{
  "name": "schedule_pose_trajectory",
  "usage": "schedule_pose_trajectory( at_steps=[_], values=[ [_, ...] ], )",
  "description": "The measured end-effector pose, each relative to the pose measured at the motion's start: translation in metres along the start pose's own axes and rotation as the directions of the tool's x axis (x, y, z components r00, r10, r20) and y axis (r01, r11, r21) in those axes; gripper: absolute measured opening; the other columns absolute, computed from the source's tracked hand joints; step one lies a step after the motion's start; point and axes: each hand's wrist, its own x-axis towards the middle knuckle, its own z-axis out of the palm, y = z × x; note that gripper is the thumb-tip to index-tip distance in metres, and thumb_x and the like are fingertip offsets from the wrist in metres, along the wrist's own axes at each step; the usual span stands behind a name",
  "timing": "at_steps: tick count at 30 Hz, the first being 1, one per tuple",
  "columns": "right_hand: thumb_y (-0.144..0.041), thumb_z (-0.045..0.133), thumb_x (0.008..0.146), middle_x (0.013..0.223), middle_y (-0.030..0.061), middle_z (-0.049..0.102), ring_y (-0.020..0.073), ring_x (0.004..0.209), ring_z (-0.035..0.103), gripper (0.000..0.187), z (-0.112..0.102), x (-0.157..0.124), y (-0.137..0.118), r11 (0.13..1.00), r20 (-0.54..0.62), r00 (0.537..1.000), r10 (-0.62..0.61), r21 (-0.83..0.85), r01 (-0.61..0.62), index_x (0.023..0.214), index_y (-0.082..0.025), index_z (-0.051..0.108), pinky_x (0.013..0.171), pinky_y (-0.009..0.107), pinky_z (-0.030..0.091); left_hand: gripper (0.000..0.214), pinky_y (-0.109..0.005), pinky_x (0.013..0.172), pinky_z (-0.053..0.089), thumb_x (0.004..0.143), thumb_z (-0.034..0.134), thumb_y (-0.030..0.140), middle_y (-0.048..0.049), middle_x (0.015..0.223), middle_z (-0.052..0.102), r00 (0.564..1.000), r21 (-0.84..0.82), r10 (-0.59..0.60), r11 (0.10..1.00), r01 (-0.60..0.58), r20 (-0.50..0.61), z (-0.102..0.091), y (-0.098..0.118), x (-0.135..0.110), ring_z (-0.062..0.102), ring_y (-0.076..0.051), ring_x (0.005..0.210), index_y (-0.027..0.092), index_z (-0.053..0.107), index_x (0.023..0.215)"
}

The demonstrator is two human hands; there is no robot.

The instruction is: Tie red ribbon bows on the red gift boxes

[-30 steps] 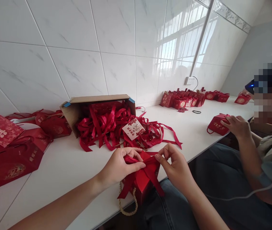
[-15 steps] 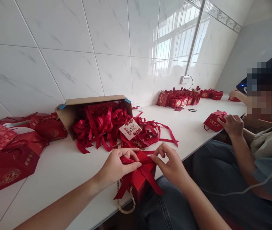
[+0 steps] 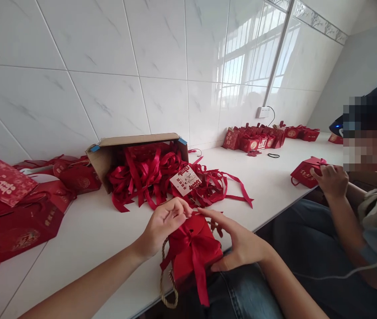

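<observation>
At lower centre of the frame, the red box (image 3: 185,267) is placed, its ribbon tail (image 3: 201,283) pointed toward the bottom edge, its right side closely spanned by the spread right hand (image 3: 241,244), its upper left neared by the curled left hand (image 3: 164,224). Whether either grips cannot be told.

From where I stand, a wall of glossy white tiles (image 3: 105,40), faintly streaked with grey, rises beyond the left hand (image 3: 165,227). Farther off past the right hand (image 3: 243,246), a barred window's reflection (image 3: 241,62) gleams on it, bright with daylight. Beside that, a pale strip (image 3: 279,57) slants down to a white socket (image 3: 263,112). Higher up, beyond the right hand, there's a patterned border (image 3: 321,24), then a plain grey wall (image 3: 368,53). The white table (image 3: 92,226) stretches from left of the left hand to well past the right.
</observation>
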Motion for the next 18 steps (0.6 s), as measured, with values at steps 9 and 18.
schedule_pose_trajectory(
  at_steps=[9, 18],
  values=[
    [-0.046, 0.075, 0.066, 0.151, 0.0163, 0.02, 0.0282, 0.105, 0.06, 0.097, -0.078, -0.029, 0.029, 0.966, -0.912, 0.383, 0.145, 0.047, -0.254, 0.146, -0.026, 0.022, 0.079, 0.037, 0.055, 0.037, -0.038, 0.096, 0.039, 0.087, 0.053, 0.042, -0.0112, 0.123, 0.045, 0.979, 0.152, -0.064, 0.984, 0.095, -0.196, 0.006, -0.042, -0.005, 0.042, -0.025, 0.119, 0.022, 0.041, 0.116],
    [-0.046, 0.041, 0.09, 0.148, 0.0097, 0.036, 0.0293, 0.139, 0.028, 0.054, -0.054, 0.005, 0.091, 0.477, -0.689, 0.634, 0.352, -0.451, -0.754, 0.138, -0.022, 0.045, 0.112, 0.05, 0.021, 0.037, -0.041, 0.093, 0.042, 0.086, 0.056, 0.03, -0.011, 0.124, 0.046, 0.997, 0.436, -0.029, 0.898, 0.055, -0.067, 0.01, -0.039, -0.009, 0.046, -0.025, 0.116, 0.024, 0.038, 0.118]
  ],
)
